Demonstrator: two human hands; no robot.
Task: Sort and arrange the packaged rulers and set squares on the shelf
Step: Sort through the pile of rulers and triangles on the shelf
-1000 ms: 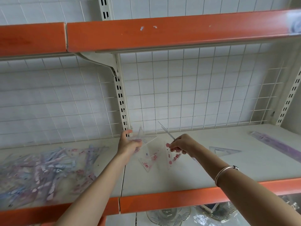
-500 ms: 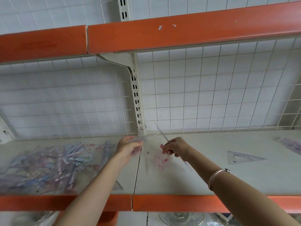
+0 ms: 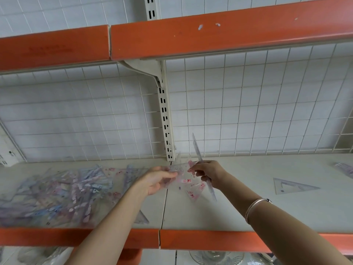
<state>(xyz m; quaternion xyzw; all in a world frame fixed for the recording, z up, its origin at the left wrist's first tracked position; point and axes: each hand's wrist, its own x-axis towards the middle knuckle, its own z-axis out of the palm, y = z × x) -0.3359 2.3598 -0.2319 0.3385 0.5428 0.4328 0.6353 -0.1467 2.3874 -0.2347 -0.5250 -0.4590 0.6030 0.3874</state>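
Left hand (image 3: 157, 180) pinches the edge of a clear, pink-printed set-square packet (image 3: 188, 183), held just above the shelf (image 3: 238, 211) at its centre seam. Right hand (image 3: 208, 174) grips the packet's other side plus a tilted ruler (image 3: 197, 148). Pile of packaged rulers (image 3: 57, 194) lies left; lone set square (image 3: 292, 186) right.

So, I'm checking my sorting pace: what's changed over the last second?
The left hand and right hand drew slightly closer; the ruler in the right hand tipped more upright. Nothing let go: both keep holding the pink-printed packet. The pile and loose set square stayed put.
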